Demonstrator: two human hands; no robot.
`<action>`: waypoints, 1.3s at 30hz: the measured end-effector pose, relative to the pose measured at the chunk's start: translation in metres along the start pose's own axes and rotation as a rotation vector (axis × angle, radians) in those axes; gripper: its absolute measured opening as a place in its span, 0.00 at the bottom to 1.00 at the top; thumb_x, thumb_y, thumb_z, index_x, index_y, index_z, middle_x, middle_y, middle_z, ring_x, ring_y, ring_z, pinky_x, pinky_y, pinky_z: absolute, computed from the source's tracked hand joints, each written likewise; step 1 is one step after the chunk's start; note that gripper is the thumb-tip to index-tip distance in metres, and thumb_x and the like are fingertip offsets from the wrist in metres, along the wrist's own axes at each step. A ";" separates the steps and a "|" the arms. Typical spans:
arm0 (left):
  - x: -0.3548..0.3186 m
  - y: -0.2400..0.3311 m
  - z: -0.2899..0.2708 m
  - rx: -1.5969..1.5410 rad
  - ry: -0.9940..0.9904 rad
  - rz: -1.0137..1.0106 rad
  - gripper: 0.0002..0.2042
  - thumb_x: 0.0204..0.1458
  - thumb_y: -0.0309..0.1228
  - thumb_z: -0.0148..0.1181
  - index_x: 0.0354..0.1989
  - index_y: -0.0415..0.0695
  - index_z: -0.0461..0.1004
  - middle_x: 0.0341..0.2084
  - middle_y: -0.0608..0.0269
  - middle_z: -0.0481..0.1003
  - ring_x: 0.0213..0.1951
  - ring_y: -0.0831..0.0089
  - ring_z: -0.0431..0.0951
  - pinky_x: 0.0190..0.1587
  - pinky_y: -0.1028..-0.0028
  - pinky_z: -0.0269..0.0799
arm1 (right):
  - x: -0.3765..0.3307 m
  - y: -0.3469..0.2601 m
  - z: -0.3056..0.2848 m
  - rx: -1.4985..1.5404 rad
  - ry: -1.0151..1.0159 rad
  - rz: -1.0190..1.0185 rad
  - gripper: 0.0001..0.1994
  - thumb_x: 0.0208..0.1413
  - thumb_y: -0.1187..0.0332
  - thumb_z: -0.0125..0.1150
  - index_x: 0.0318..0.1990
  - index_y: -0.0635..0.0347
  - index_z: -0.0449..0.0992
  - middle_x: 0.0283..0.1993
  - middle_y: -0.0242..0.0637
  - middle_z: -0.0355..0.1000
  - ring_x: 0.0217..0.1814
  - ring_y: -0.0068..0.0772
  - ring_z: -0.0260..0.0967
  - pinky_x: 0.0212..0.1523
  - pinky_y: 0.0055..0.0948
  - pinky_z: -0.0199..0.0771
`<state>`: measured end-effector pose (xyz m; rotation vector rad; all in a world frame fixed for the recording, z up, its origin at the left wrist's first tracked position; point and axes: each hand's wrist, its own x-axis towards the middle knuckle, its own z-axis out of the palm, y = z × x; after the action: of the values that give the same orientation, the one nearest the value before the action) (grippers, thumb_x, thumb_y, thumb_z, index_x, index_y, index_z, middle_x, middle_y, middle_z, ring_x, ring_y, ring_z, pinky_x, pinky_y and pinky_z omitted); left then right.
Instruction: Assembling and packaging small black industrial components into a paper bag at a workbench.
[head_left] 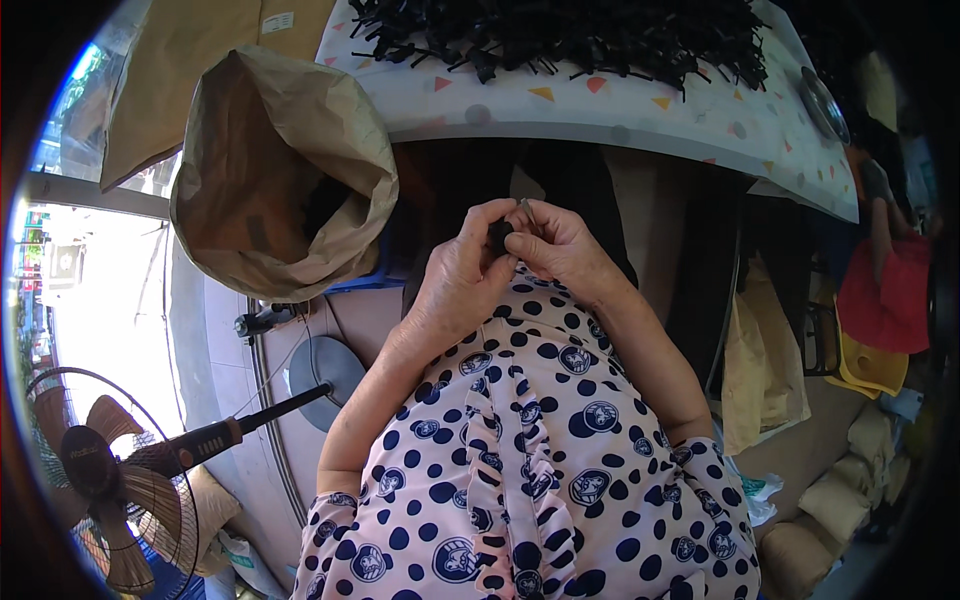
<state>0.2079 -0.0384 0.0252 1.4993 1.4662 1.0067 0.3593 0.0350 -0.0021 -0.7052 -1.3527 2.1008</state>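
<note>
The worktop (640, 120) is stretching across the far side under a patterned white cover, and its pile of thin black pieces (560, 40) is spreading toward the front rim; an arm sweeping too far forward could be brushing loose ones over that bowed edge. The brown paper sack (345, 130) is gaping to the left, its soft rim standing near the left forearm, so an elbow swinging outward could be denting or tipping it. The standing fan (92, 460) is sitting farther off at the lower left, well apart from both arms. The left hand (462, 262) and the right hand (568, 255) are meeting in front of the body, between the spotted garment (520, 420) and the worktop, and both sets of fingers are keeping narrow: the left ones are pinching a small black piece (501, 234), while the right ones are gripping a slim metal tool (527, 211), the right thumb pressing near the piece. Because these tips are crowding so close together, a slip of the tool could be nicking a fingertip, and a loosening pinch could be letting the piece fall toward the lap or floor. As for room, the worktop's front edge is limiting forward reach and the sack is narrowing the left side, while the gap right of the right forearm is offering more space; the tool's far end is hiding among the fingers, so its shape is staying unclear.
</note>
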 end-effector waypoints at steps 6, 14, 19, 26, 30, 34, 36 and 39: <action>0.000 -0.009 -0.001 -0.074 0.043 -0.012 0.17 0.52 0.16 0.49 0.50 0.39 0.58 0.28 0.58 0.74 0.29 0.78 0.77 0.32 0.77 0.74 | -0.004 -0.003 0.015 -0.092 0.042 -0.014 0.07 0.62 0.66 0.54 0.36 0.59 0.70 0.24 0.22 0.62 0.24 0.12 0.56 0.25 0.14 0.60; 0.004 -0.014 -0.009 -0.240 0.042 -0.030 0.12 0.55 0.18 0.48 0.46 0.37 0.57 0.26 0.57 0.74 0.29 0.75 0.77 0.32 0.76 0.76 | -0.004 -0.002 0.024 -0.486 0.082 -0.147 0.10 0.66 0.67 0.44 0.39 0.66 0.67 0.28 0.40 0.72 0.29 0.27 0.71 0.32 0.25 0.71; 0.001 -0.011 -0.010 -0.122 0.054 -0.051 0.12 0.54 0.18 0.50 0.45 0.38 0.58 0.25 0.54 0.73 0.27 0.72 0.77 0.30 0.73 0.74 | -0.004 0.002 0.024 -0.540 0.081 -0.150 0.10 0.66 0.67 0.43 0.41 0.64 0.67 0.26 0.37 0.69 0.27 0.26 0.68 0.29 0.24 0.68; 0.000 -0.009 -0.011 0.167 0.167 0.068 0.13 0.53 0.20 0.51 0.46 0.41 0.59 0.27 0.47 0.73 0.30 0.47 0.76 0.31 0.60 0.72 | 0.003 -0.001 0.035 -0.582 0.137 -0.251 0.07 0.64 0.69 0.44 0.40 0.63 0.67 0.25 0.46 0.70 0.24 0.38 0.70 0.27 0.31 0.67; 0.007 -0.011 -0.017 0.182 0.237 0.102 0.13 0.51 0.20 0.53 0.45 0.42 0.61 0.27 0.47 0.73 0.30 0.47 0.76 0.31 0.61 0.71 | 0.016 0.004 0.035 -0.545 0.127 -0.296 0.08 0.65 0.66 0.45 0.43 0.61 0.68 0.22 0.30 0.62 0.24 0.19 0.59 0.25 0.21 0.62; 0.015 -0.015 -0.048 0.328 0.356 0.180 0.12 0.51 0.21 0.54 0.43 0.41 0.63 0.19 0.56 0.72 0.20 0.71 0.73 0.24 0.74 0.66 | 0.053 -0.022 0.011 -0.507 -0.101 -0.176 0.10 0.63 0.64 0.51 0.43 0.61 0.70 0.24 0.29 0.62 0.26 0.17 0.59 0.28 0.20 0.63; 0.016 -0.022 -0.082 0.470 0.463 0.044 0.14 0.50 0.23 0.55 0.44 0.44 0.63 0.14 0.56 0.67 0.17 0.67 0.68 0.23 0.69 0.64 | 0.087 -0.042 -0.011 -0.798 0.149 -0.429 0.08 0.61 0.67 0.54 0.40 0.63 0.71 0.26 0.31 0.66 0.30 0.18 0.61 0.32 0.21 0.65; 0.009 -0.058 -0.143 0.726 0.409 -0.199 0.14 0.49 0.26 0.53 0.45 0.45 0.64 0.24 0.49 0.72 0.30 0.48 0.74 0.33 0.55 0.68 | 0.140 -0.086 -0.052 -1.078 0.474 -0.503 0.11 0.58 0.64 0.56 0.42 0.62 0.72 0.28 0.40 0.72 0.29 0.33 0.68 0.33 0.30 0.68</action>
<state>0.0536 -0.0275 0.0248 1.6291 2.4044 0.7102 0.3076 0.1942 0.0388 -1.0216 -2.0345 0.6425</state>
